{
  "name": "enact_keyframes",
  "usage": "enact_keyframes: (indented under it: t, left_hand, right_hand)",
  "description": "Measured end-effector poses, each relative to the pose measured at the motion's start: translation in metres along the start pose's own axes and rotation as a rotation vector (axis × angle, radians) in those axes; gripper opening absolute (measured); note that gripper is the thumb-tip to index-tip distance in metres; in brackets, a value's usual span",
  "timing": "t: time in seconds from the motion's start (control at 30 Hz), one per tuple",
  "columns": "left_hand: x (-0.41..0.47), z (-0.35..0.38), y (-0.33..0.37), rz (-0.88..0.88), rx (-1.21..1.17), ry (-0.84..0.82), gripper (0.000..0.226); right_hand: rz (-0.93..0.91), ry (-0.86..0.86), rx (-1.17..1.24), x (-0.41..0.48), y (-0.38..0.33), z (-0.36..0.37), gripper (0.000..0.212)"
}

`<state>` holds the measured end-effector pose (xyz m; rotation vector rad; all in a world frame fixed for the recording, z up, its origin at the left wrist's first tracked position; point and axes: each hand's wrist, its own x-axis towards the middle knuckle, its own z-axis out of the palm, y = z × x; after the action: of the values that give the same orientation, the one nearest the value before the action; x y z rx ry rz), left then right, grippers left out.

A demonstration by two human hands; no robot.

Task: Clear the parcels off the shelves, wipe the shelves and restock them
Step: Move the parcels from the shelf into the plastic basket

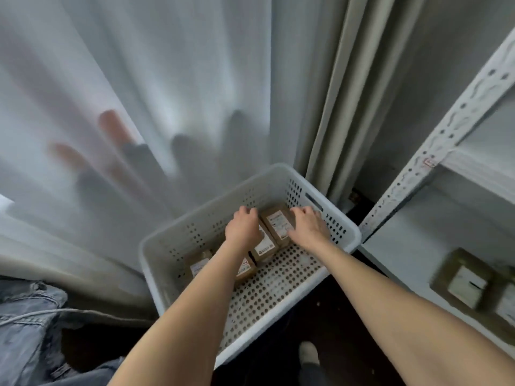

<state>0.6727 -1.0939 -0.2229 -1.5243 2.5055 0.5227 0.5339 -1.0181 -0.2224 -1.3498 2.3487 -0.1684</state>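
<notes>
White basket [167, 254] by curtain, left hand [242, 227] and right hand [308, 227] apparently half-curled on parcels [278, 222], grip unclear

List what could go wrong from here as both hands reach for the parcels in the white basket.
1. The left hand and right hand flank one brown parcel leaning against its neighbours; lifting it may topple the others.
2. No firm grip shows yet; the parcel could slip back into the basket.
3. The basket sits close to the shelf post, so a forearm could knock it.
</notes>
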Motion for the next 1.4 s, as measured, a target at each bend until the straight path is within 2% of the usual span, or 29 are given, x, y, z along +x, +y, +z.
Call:
enact_keyframes:
  t: [0.27,0.5,0.6,0.77,1.03,1.4]
  left_hand:
    - [-0.046,-0.034,0.108,0.277,0.076,0.06,0.053]
    - [-0.112,-0.036,0.23,0.485,0.161,0.115,0.043]
    - [-0.15,-0.025,0.286,0.564,0.185,0.132,0.051]
    - [-0.229,0.005,0.384,0.693,0.243,0.133,0.047]
    - [-0.35,0.055,0.523,0.889,0.255,0.166,0.057]
    - [-0.413,0.088,0.675,1.061,0.205,0.144,0.062]
  right_hand:
    - [0.13,0.2,0.008,-0.091,0.069,-0.073,0.052]
    - [0.249,0.349,0.025,-0.186,0.16,-0.121,0.053]
    - [0.294,0.393,0.02,-0.236,0.209,-0.134,0.052]
    - [0.391,0.438,0.015,-0.332,0.295,-0.156,0.053]
    - [0.545,0.53,0.013,-0.47,0.424,-0.177,0.052]
    - [0.71,0.619,0.097,-0.544,0.552,-0.208,0.056]
